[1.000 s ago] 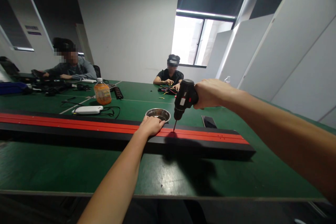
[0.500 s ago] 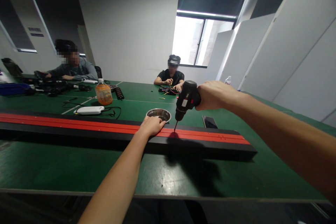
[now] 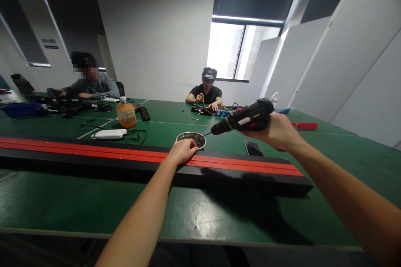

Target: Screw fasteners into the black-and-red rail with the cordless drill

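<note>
My right hand is wrapped round the grip of a black cordless drill. The drill is tilted nearly level, its thin bit pointing left at the rim of a small metal bowl. Across the table runs a long black beam with a red strip along its top. My left hand rests on this strip, right in front of the bowl. Its fingers are curled and partly hidden, so whatever they hold does not show. Small dark bits lie in the bowl, too small to name.
Behind the beam are a phone, a white device with a cable, a bottle of orange liquid and a black strip. Two people sit across the green table; one handles coloured wires. Red pieces lie at right.
The drill has swung from upright, bit on the red strip, to nearly level, with its bit lifted off and by the bowl. My right hand has lowered and shifted right. My left hand stays put.
</note>
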Demonstrator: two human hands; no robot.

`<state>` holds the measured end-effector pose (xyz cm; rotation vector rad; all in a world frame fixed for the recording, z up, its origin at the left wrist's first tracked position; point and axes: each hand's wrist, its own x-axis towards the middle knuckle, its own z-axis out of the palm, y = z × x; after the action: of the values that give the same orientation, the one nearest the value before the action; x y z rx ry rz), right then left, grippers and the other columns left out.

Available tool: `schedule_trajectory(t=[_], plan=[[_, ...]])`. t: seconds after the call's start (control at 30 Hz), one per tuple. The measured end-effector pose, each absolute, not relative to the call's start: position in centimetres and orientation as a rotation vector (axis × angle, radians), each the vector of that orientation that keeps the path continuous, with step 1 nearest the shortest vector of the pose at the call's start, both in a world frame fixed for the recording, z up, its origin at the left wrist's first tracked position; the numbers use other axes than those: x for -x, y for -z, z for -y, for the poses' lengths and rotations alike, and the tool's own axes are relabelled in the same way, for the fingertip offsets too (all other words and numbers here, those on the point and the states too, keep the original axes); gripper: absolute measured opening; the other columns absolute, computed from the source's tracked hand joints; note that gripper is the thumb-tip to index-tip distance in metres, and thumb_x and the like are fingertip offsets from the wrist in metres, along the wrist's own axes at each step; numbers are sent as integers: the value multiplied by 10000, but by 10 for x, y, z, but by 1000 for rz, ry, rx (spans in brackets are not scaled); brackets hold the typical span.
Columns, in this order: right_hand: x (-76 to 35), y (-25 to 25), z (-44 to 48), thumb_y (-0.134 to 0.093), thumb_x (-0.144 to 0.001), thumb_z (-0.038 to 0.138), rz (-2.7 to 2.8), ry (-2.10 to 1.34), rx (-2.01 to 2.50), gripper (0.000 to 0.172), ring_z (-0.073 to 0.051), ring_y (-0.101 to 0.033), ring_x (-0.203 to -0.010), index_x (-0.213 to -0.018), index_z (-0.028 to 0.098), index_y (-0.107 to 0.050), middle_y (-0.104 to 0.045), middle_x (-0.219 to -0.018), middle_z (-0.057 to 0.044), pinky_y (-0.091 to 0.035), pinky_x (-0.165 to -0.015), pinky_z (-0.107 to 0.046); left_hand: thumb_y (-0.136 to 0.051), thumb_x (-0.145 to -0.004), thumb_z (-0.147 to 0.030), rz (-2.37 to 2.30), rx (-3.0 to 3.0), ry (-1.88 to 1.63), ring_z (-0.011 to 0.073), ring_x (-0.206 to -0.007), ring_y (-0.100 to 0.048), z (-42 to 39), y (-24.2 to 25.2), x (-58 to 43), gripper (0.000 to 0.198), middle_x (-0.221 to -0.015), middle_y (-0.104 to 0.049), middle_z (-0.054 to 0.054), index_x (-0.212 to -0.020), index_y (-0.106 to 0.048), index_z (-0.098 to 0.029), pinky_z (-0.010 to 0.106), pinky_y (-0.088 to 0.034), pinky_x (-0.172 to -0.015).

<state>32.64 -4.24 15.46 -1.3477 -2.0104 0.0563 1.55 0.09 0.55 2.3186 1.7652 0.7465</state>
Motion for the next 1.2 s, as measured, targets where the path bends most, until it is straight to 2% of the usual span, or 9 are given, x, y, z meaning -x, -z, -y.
schedule_trajectory(t=[0.1,0.2,0.33,0.7,0.83,0.9,1.03,1.2], plan=[[-324,-125,43,-835,-616,545,1778,-294,1215,460,-258,-685,-749,-925,212,-764,-738,-783,-27,-542,-624,-356,-595,-886,-376,-1714,-2261,-822,245,-907,-697,-4,-4,-14,208,-964,-773,67,-898,-754,-243,326,-482,-814],[-313,-95,40,-845,-608,552,1531,-561,1136,426,-208,-614,-566,-785,185,-718,-671,-634,-23,-519,-535,-348,-617,-875,-361,-1691,-2196,-915,236,-903,-693,-6,-4,-14,191,-981,-769,68,-891,-752,-227,318,-487,-819],[-292,-68,31,-864,-608,521,1289,-751,1003,409,-174,-576,-506,-751,195,-663,-636,-596,1,-503,-524,-325,-653,-851,-339,-1675,-2124,-991,223,-882,-690,-4,-6,-14,159,-974,-766,70,-879,-742,-210,303,-490,-801],[-278,-46,22,-865,-573,548,1310,-652,1073,431,-216,-634,-544,-732,197,-673,-683,-619,-29,-536,-546,-343,-660,-857,-356,-1711,-2163,-1080,219,-841,-682,-2,-7,-14,161,-922,-764,69,-848,-733,-212,314,-485,-769],[-277,-44,24,-816,-627,579,1389,-513,1148,405,-273,-696,-651,-765,218,-696,-701,-639,-41,-564,-621,-367,-666,-851,-315,-1646,-2035,-1281,200,-801,-684,-3,-10,-12,137,-882,-761,71,-855,-733,-196,303,-495,-753],[-278,-43,24,-792,-656,591,1415,-484,1181,382,-282,-702,-673,-716,228,-691,-699,-631,-46,-566,-649,-373,-664,-853,-324,-1568,-1927,-1413,192,-780,-681,-2,-16,-12,161,-861,-754,75,-864,-732,-178,301,-504,-745],[-282,-39,21,-773,-690,590,1392,-543,1186,392,-250,-668,-597,-597,229,-648,-681,-595,-47,-542,-622,-355,-685,-831,-369,-1313,-1608,-1719,168,-736,-662,4,-37,-14,238,-864,-737,77,-906,-713,-144,290,-524,-705],[-284,-35,18,-802,-673,559,1354,-612,1128,375,-234,-648,-567,-605,224,-648,-668,-578,-29,-507,-578,-332,-764,-771,-371,-1028,-1437,-1915,135,-738,-641,20,-59,-18,271,-850,-706,41,-920,-693,-155,258,-518,-688]])
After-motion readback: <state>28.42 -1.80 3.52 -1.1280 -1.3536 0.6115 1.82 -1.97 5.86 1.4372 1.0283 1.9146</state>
